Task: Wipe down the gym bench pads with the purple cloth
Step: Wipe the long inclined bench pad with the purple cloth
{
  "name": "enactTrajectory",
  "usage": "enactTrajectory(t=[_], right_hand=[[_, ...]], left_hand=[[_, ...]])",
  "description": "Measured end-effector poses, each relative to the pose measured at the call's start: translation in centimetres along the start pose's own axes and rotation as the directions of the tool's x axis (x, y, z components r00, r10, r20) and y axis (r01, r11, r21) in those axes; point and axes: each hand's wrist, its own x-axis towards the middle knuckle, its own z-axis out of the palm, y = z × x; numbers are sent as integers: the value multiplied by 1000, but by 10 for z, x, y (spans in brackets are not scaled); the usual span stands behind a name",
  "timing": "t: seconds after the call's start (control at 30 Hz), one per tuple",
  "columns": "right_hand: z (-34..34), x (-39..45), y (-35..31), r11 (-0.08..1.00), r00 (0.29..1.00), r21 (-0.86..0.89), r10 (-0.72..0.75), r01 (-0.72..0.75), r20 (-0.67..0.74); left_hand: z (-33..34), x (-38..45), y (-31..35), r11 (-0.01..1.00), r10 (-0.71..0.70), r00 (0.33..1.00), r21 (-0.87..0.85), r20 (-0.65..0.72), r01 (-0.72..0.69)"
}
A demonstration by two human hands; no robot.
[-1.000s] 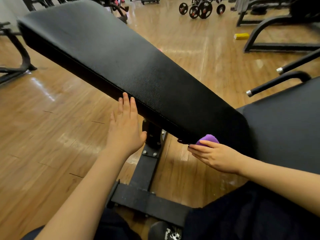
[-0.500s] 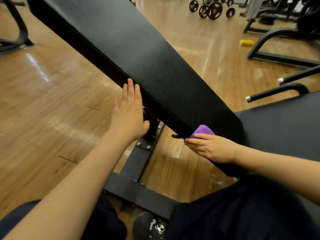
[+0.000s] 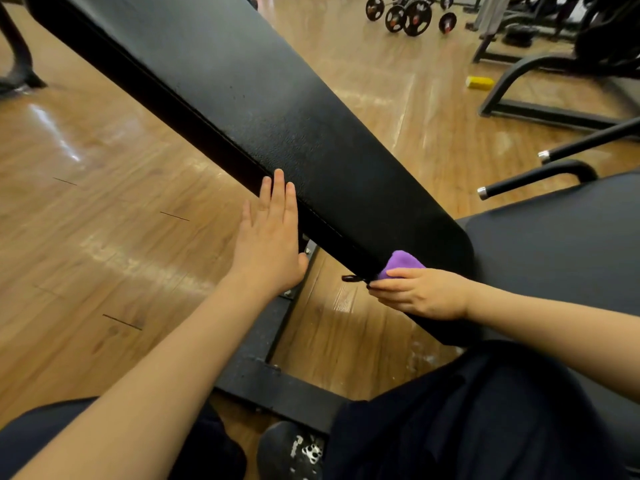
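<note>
**Cloth at the lower corner of the backrest pad**

Nearest, at 6 o'clock, a dark shoe point(image 3: 294, 452) rests on the wood floor point(image 3: 104, 220) beside the bench's black steel base point(image 3: 273, 386). The right hand point(image 3: 424, 294), at 4 o'clock, has its fingers curled over the purple cloth point(image 3: 401, 263), pressing it against the lower edge of the inclined backrest pad point(image 3: 277, 109). Just right of it lies the seat pad point(image 3: 561, 251). The left hand point(image 3: 268, 244), near centre, lies flat with straight fingers against the pad's side edge, gripping nothing. Further out, at 3 o'clock, two black handles point(image 3: 536, 174) project. At 1 o'clock stand weight plates point(image 3: 410, 17), with a yellow block point(image 3: 479, 82) on the floor.
</note>
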Motion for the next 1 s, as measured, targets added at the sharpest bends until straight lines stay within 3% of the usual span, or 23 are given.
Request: enactTrajectory(t=[0.2, 0.37, 0.47, 0.67, 0.77, 0.83, 0.9, 0.93, 1.0], right_hand=[[31, -55, -24, 983, 977, 55, -180, 175, 113], [25, -21, -6, 979, 976, 39, -198, 202, -90], [23, -11, 2, 983, 977, -8, -183, 183, -112], [46, -51, -34, 988, 994, 151, -27, 43, -104], [39, -55, -64, 921, 965, 319, 253, -222, -61], [34, -44, -82, 837, 879, 373, 466, -400, -104], [29, -31, -95, 697, 719, 460, 675, -550, -164], [25, -25, -100, 576, 586, 544, 790, -610, -180], [17, -17, -111, 246, 204, 740, 968, -626, -149]], left_hand=[[2, -1, 1, 1000, 4, 1000, 11, -10, -4], [7, 1, 19, 996, 53, 999, 66, -1, -53], [10, 4, 29, 995, 54, 998, 84, 9, -55], [15, 9, 42, 998, 0, 999, 63, -34, 2], [17, 11, 50, 998, -32, 999, 54, -42, 34], [18, 11, 54, 998, -31, 999, 60, -30, 33], [18, 11, 54, 998, -28, 999, 61, -22, 30], [18, 11, 54, 998, -24, 1000, 59, -20, 25], [18, 9, 51, 999, -8, 1000, 52, -13, 8]])
